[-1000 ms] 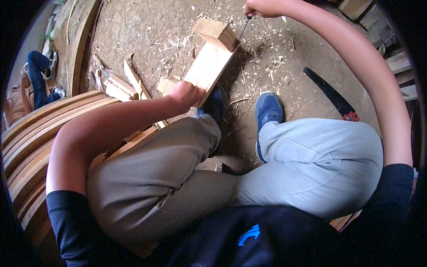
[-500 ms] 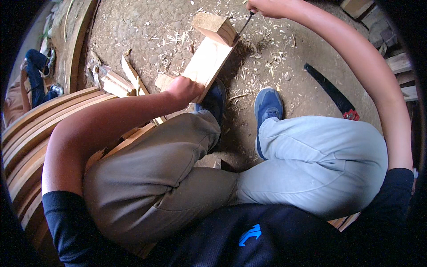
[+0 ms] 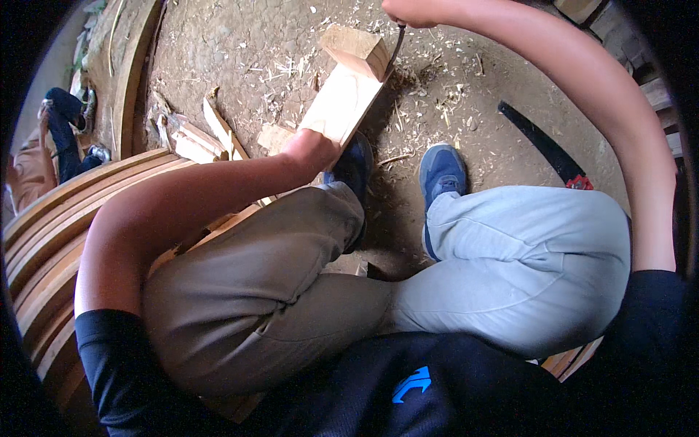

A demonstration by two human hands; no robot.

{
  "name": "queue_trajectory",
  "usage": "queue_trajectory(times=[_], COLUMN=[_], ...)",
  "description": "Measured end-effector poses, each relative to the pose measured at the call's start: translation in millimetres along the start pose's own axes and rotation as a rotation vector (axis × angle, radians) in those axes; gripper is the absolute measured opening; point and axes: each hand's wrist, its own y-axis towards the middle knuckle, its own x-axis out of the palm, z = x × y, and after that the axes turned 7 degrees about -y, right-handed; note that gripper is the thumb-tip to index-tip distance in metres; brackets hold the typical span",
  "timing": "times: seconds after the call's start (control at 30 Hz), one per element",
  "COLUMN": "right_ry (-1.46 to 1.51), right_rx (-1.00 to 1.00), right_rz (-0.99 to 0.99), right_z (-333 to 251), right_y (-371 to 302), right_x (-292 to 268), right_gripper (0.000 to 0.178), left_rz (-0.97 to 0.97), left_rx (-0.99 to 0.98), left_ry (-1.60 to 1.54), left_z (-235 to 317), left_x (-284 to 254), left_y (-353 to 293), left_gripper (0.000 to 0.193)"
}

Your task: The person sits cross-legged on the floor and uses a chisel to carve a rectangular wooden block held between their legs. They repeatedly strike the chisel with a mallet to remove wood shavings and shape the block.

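A pale wooden board [image 3: 341,100] slants away from me, with a thick wood block [image 3: 354,48] across its far end. My left hand [image 3: 312,149] is closed round the near end of the board, above my left shoe; its fingers are mostly hidden. At the top edge, partly cut off, my right hand [image 3: 409,12] grips a thin dark tool [image 3: 397,49]. That tool runs down to the board's right edge beside the block. It shows only as a narrow, slightly curved strip, so I cannot tell its kind.
A black-bladed handsaw [image 3: 542,143] with a red handle part lies on the dirt floor at right. Wood shavings [image 3: 291,67] are scattered about. Offcuts [image 3: 196,138] and stacked planks [image 3: 65,233] lie at left, where another person's legs [image 3: 67,135] show.
My right hand has moved left, and the dark tool now stands more upright, with a slight curve. The left hand still holds the board, its wrist turned a little.
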Motion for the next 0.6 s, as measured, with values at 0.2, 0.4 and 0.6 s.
queue_trajectory(times=[0.2, 0.4, 0.6], right_ry=[-0.113, -0.126, 0.013], right_rx=[0.165, 0.174, 0.293], right_rz=[0.095, -0.158, -0.188], right_z=[-33, -63, -46], right_y=[-15, -20, -23], right_x=[0, -61, -45], right_gripper=[0.013, 0.020, 0.016], left_rz=[0.030, 0.104, 0.132], left_rx=[-0.020, -0.016, 0.010], left_ry=[-0.026, 0.010, -0.014], left_z=[2, 4, 4], left_x=[2, 7, 5], left_y=[4, 5, 12], left_gripper=[0.013, 0.012, 0.013])
